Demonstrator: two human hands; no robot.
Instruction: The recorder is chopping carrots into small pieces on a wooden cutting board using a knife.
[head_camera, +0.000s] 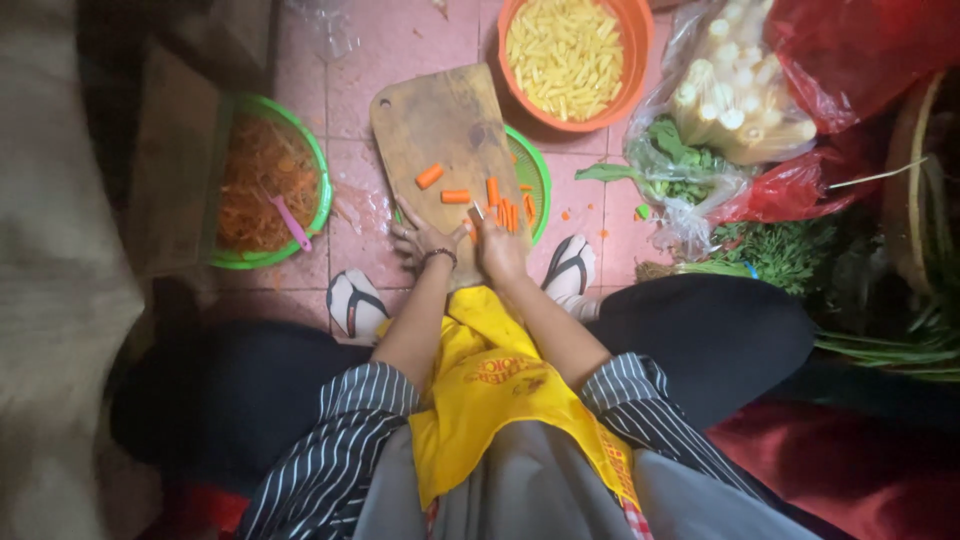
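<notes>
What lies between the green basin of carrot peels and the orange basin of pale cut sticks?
In the head view, the wooden cutting board with carrot pieces lies between green basin and orange basin, on the pink tiled floor.

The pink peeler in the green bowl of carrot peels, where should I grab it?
Grip the pink plastic peeler by its long thin handle, the upper end that lies bare on the orange peels. Come from above, since the round green plastic bowl rings it with a raised rim. Its lower end looks wider, probably the blade, so keep fingers off that.
</notes>
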